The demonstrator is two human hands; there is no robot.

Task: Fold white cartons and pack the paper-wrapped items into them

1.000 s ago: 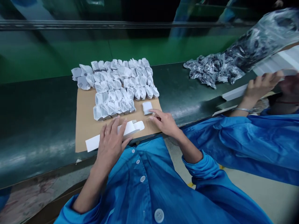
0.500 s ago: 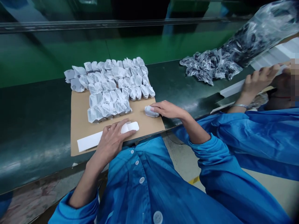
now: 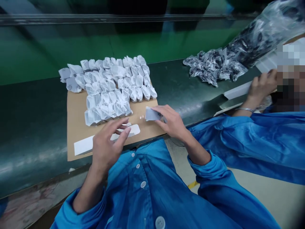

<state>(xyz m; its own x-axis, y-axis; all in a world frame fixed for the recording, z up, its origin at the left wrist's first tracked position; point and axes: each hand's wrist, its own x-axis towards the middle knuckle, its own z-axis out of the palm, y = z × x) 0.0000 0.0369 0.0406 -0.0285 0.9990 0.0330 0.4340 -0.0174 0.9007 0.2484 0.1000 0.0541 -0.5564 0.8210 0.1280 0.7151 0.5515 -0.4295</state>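
Note:
My right hand (image 3: 172,123) grips a small white-wrapped packet (image 3: 152,114) between thumb and fingers, just above the right side of a brown cardboard sheet (image 3: 75,122). Dark marks show on the packet beside my fingers. My left hand (image 3: 107,144) is raised over a long flat white carton (image 3: 83,145), fingers apart and curved, with nothing in them. Part of the carton is hidden behind that hand; its flap end shows to the right. Several rows of similar white-wrapped packets (image 3: 108,106) stand close together on the sheet beyond my hands.
The sheet lies on a dark green bench (image 3: 33,127). Farther right are dark items in clear plastic bags (image 3: 216,68) and a large clear bag (image 3: 259,38). At the right, a co-worker's hand (image 3: 260,87) is beside a white carton (image 3: 238,90).
My left hand has lifted off the white carton and its fingers have spread. My right hand has picked the packet up from the cardboard and tilted it.

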